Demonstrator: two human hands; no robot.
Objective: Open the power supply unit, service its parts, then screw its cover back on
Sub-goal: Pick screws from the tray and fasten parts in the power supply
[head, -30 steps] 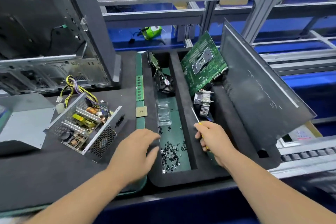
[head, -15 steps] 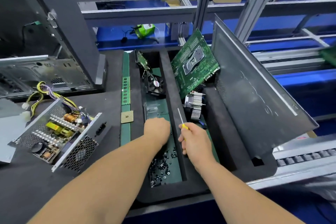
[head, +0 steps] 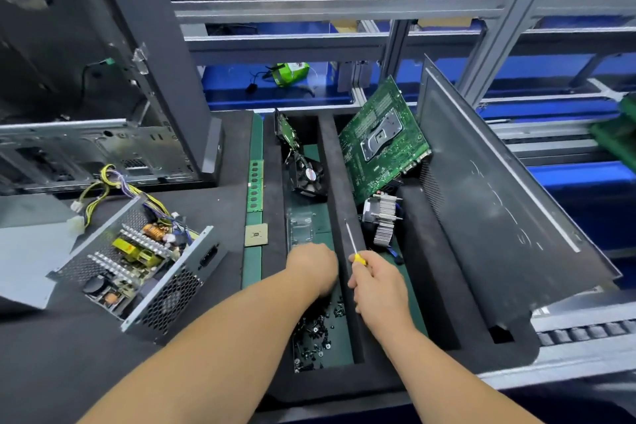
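The opened power supply unit (head: pixel 137 265) lies tilted on the black mat at the left, its circuit board, coils and yellow wires exposed. Its grey cover (head: pixel 31 262) rests further left. My left hand (head: pixel 311 272) reaches down into the tray compartment just above a pile of small black screws (head: pixel 316 330); its fingertips point down and are hidden. My right hand (head: pixel 375 282) grips a yellow-handled screwdriver (head: pixel 351 237) over the foam divider, with the shaft pointing away from me.
The black foam tray (head: pixel 344 182) also holds a fan (head: pixel 306 175), a green motherboard (head: pixel 382 138) and a heatsink (head: pixel 382 220). A dark side panel (head: pixel 499 200) leans at the right. An open PC case (head: pixel 86 79) stands behind the unit. A RAM stick (head: pixel 255 184) and CPU (head: pixel 256 234) lie beside the tray.
My left hand has moved from the tray's left rim into the screw compartment and now points down. My right hand keeps hold of the screwdriver and stays near the divider.
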